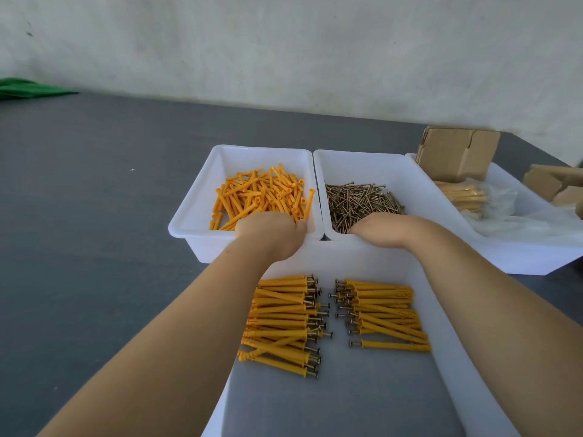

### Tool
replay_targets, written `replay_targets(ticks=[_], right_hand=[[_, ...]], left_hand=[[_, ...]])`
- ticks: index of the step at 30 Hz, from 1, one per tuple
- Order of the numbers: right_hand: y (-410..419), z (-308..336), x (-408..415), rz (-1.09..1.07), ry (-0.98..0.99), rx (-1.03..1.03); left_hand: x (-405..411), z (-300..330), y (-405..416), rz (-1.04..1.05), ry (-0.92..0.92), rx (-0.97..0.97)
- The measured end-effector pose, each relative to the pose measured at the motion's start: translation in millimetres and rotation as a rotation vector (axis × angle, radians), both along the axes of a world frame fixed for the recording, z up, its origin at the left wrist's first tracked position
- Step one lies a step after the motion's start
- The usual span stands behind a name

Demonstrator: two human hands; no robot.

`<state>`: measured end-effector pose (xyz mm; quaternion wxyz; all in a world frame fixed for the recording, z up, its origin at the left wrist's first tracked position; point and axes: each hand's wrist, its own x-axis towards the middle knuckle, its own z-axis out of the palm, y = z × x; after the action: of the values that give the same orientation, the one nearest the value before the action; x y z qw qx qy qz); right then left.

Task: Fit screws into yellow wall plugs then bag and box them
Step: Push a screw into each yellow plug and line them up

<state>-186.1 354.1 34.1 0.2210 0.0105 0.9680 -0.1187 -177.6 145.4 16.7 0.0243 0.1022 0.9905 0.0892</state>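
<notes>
Assembled plugs [280, 320] lie in two rows in the near tray [362, 257], long axes crosswise, screw heads facing the middle gap. Left hand [268, 234] digs into loose yellow plugs [262, 193], right hand [388, 230] into screws [359, 200]; fingers hidden, so each grip can't be told. Open grey bench [94, 200] lies left.
</notes>
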Motion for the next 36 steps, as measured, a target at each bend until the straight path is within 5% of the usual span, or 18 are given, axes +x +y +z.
replay_targets(ticks=[8,14,28,36], right_hand=[[-0.9,-0.1,3.3,-0.098,0.094,-0.13],[5.0,-5.8,5.6,-0.186,0.384,-0.208],[6.5,-0.5,28.6,-0.194,0.908,-0.642],[-5.2,6.6,34.7,-0.189,0.906,-1.046]], left_hand=[[2.1,3.0,3.0,0.028,0.123,0.094],[6.7,8.8,-0.1,0.032,0.556,0.635],[16.4,10.3,4.8,-0.024,0.344,0.858],[19.9,8.9,3.5,0.017,0.34,1.104]])
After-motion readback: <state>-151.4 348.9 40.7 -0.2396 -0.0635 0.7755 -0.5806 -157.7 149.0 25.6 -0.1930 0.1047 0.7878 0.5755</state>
